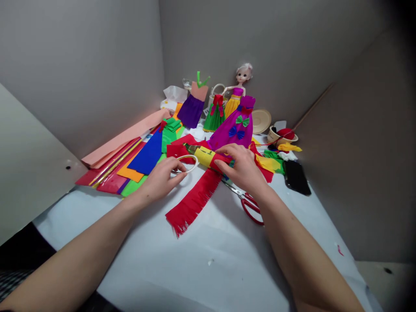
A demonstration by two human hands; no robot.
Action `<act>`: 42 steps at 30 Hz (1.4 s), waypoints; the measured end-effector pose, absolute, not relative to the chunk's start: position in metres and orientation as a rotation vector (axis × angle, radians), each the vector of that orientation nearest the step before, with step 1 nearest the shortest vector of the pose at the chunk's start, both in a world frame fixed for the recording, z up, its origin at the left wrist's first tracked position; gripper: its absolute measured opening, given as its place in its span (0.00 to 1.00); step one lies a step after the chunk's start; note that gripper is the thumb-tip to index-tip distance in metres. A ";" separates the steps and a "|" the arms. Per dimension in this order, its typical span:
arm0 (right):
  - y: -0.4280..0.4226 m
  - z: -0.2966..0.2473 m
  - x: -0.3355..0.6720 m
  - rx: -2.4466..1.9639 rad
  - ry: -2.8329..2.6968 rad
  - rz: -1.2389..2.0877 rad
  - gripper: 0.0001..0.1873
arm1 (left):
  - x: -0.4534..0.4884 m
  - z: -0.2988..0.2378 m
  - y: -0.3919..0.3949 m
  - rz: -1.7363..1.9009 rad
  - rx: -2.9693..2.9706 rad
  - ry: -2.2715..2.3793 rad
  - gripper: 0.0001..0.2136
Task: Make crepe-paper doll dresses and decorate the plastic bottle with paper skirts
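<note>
Lying on its side near the middle of the white table, a yellow cardboard tube has a red crepe-paper strip with a fringed edge wound round its right end. The loose length of the strip trails toward the near edge of the table. The right hand sits on top of that end, its fingers curled down and closed over the red wrapping, pressing it against the tube. Just left of the tube, the left hand has a thin white ring pinched between thumb and forefinger at its near rim, with the other fingers bent beneath. The ring's far side almost meets the tube.

Red-handled scissors lie under the right wrist, partly hidden. To the left is a fan of flat coloured paper sheets in blue, orange, green, red and pink. Behind the hands lies a purple paper dress with green and blue bows, and beyond it stands a small doll in a yellow skirt beside other paper dresses. At the right are crumpled paper scraps and a black object.
</note>
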State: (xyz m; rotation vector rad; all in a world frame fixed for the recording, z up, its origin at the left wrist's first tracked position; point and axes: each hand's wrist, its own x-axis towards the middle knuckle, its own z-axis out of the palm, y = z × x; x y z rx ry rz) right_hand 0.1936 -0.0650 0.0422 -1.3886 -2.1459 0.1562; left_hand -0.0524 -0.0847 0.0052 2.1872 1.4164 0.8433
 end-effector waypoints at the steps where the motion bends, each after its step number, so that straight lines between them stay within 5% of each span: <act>1: -0.067 0.042 0.191 -1.377 -2.142 0.197 0.10 | -0.048 0.009 -0.089 0.876 2.119 1.387 0.08; 19: -0.069 0.030 0.176 -1.342 -1.959 0.642 0.05 | -0.028 0.006 -0.103 0.958 1.886 1.282 0.07; 42: -0.053 0.002 0.184 -1.656 -2.067 0.070 0.08 | -0.011 0.047 -0.096 0.715 1.996 1.273 0.15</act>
